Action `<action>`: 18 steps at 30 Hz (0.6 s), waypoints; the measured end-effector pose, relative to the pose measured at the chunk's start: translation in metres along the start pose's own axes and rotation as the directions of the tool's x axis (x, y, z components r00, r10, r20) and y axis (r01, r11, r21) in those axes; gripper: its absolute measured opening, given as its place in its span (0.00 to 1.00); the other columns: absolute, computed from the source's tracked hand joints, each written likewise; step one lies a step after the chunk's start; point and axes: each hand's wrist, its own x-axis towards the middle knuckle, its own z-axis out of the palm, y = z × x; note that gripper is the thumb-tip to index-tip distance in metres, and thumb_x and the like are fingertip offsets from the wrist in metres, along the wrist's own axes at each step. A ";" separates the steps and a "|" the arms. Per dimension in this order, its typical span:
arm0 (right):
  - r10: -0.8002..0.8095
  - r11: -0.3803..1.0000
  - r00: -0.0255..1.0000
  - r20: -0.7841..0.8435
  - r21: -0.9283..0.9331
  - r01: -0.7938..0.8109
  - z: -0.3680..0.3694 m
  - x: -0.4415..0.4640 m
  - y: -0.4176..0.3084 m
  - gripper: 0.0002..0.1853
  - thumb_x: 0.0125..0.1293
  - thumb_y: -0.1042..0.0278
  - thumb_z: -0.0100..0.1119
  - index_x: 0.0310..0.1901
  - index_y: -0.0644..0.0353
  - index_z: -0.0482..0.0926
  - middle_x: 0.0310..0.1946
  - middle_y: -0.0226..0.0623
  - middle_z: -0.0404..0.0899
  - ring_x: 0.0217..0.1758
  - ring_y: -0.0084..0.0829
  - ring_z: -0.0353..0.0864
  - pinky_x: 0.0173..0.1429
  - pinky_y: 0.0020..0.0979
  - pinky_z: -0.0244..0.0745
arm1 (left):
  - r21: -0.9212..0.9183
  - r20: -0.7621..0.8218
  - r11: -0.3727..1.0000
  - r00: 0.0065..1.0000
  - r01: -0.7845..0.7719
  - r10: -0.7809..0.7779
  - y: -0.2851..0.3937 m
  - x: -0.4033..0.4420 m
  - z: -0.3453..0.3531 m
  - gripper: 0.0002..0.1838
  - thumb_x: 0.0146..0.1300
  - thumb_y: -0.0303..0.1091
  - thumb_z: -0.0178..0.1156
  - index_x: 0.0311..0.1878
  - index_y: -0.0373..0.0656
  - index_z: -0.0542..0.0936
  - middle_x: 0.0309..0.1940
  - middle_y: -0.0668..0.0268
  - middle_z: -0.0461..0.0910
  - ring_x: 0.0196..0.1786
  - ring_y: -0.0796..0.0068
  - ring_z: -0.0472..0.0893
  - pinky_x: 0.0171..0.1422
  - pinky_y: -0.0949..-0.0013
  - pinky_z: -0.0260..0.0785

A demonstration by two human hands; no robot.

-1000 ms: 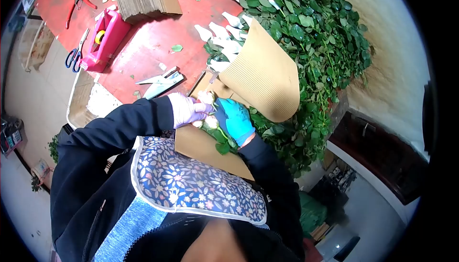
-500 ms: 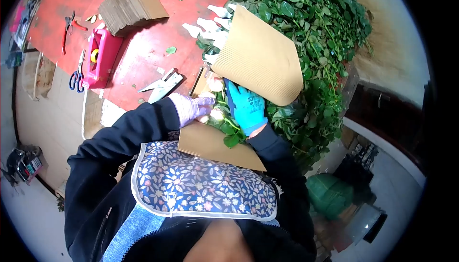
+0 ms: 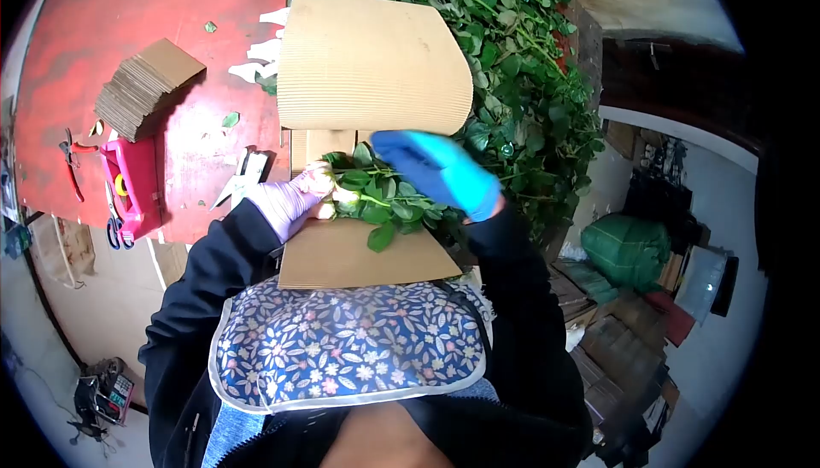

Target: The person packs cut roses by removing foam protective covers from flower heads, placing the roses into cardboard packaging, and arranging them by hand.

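My left hand (image 3: 289,203), in a lilac glove, has its fingers closed around the heads of several pale roses (image 3: 321,184). Their leafy stems (image 3: 376,199) stretch to the right over a sheet of corrugated cardboard (image 3: 363,259) in front of my apron. To the right of the heads, my right hand (image 3: 440,173) wears a blue and turquoise glove. It is somewhat blurred, its fingers extended above the leaves, with nothing visible in it. A second corrugated sheet (image 3: 376,62) lies farther back, partly covering white-wrapped flower heads (image 3: 256,71).
A heap of green rose stems (image 3: 521,67) covers the table's right side. On the red table (image 3: 77,84) are a stack of cardboard pieces (image 3: 149,84), a pink tape dispenser (image 3: 132,186), scissors (image 3: 113,220), red-handled cutters (image 3: 73,165) and a silver metal tool (image 3: 242,179).
The right hand has come away from the rose heads, moving right over the leaves with fingers extended. The left hand stays at the heads. The camera view has turned.
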 end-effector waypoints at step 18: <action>0.093 0.978 0.962 0.256 -0.202 -0.040 0.008 0.009 -0.020 0.19 0.67 0.64 0.61 0.57 0.61 0.79 0.45 0.48 0.84 0.45 0.42 0.86 0.51 0.36 0.79 | 0.005 0.030 0.998 0.998 -0.062 0.062 -0.018 0.013 -0.022 0.23 0.74 0.33 0.55 0.70 0.44 0.67 0.58 0.67 0.75 0.58 0.74 0.76 0.64 0.70 0.69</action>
